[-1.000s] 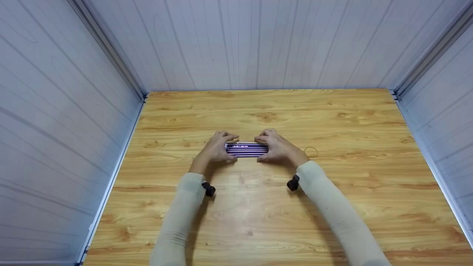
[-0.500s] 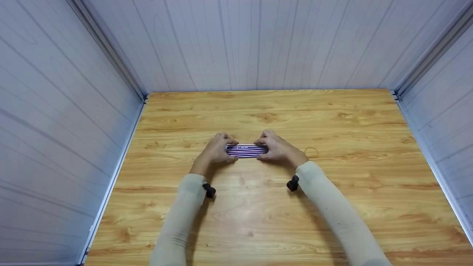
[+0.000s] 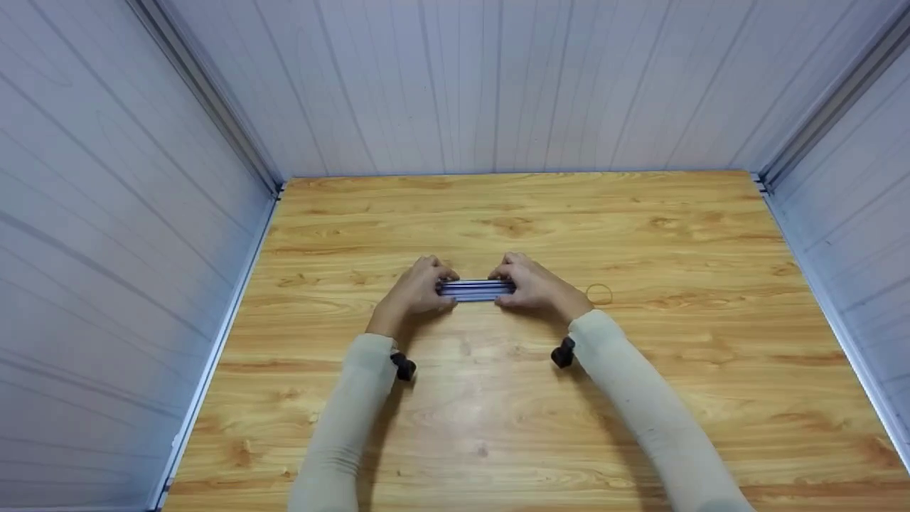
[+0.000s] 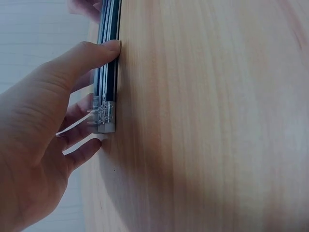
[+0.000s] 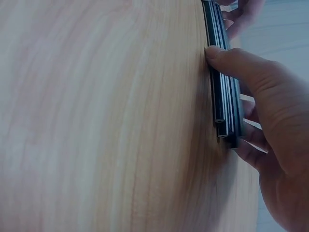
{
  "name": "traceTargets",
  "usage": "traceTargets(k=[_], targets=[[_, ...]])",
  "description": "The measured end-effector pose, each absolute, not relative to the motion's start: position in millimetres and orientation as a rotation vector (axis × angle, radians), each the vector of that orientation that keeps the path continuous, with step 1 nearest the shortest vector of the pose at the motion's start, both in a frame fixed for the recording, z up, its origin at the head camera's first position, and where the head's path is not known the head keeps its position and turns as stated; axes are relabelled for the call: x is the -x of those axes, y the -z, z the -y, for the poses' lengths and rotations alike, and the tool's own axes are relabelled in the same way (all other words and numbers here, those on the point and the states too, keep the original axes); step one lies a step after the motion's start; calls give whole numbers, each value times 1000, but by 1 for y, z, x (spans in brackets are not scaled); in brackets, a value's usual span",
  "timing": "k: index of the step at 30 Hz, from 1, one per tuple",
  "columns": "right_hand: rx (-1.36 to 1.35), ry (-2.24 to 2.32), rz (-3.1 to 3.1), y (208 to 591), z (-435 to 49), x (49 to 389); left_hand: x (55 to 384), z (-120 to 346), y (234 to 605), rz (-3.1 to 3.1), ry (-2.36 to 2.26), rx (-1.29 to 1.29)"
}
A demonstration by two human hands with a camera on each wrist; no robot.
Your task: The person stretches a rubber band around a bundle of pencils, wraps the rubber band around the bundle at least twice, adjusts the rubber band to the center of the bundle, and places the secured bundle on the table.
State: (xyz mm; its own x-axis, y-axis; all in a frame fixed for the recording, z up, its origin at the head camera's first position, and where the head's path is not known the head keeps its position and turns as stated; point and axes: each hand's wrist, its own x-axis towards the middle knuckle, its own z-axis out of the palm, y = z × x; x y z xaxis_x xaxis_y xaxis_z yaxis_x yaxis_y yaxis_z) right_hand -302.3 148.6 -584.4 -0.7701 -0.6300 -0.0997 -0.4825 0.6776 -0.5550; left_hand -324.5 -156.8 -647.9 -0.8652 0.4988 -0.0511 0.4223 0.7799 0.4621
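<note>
A bundle of several dark pencils (image 3: 475,290) lies sideways at the middle of the wooden table. Silvery ferrules and pale erasers (image 4: 106,127) show at its left end; the right ends (image 5: 226,130) look unsharpened and slightly uneven. My left hand (image 3: 419,286) grips the left part, thumb on the near side and fingers on the far side. On the right part, my right hand (image 3: 533,283) holds the bundle the same way. Both palms partly hide its ends in the head view.
A thin yellow rubber band (image 3: 598,294) lies on the table (image 3: 483,427) just right of my right wrist. Pale panelled walls stand at the back (image 3: 462,85), left (image 3: 106,249) and right (image 3: 853,213). Each sleeve cuff carries a small black device (image 3: 404,367).
Between my hands the bundle has become slightly narrower, and its purple, shiny stripes now look darker and bluish. Both hands keep their grip and have barely shifted.
</note>
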Motion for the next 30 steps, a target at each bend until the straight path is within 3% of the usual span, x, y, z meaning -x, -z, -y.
traceTargets(k=[10, 19, 30], targets=[[994, 807, -2581, 609, -157, 319, 327, 152, 647, -2785, -671, -719], [915, 743, -2597, 585, -146, 304, 328, 149, 650, -2773, -630, -723], [921, 786, -2571, 602, -147, 318, 328, 147, 645, -2757, -622, -700]])
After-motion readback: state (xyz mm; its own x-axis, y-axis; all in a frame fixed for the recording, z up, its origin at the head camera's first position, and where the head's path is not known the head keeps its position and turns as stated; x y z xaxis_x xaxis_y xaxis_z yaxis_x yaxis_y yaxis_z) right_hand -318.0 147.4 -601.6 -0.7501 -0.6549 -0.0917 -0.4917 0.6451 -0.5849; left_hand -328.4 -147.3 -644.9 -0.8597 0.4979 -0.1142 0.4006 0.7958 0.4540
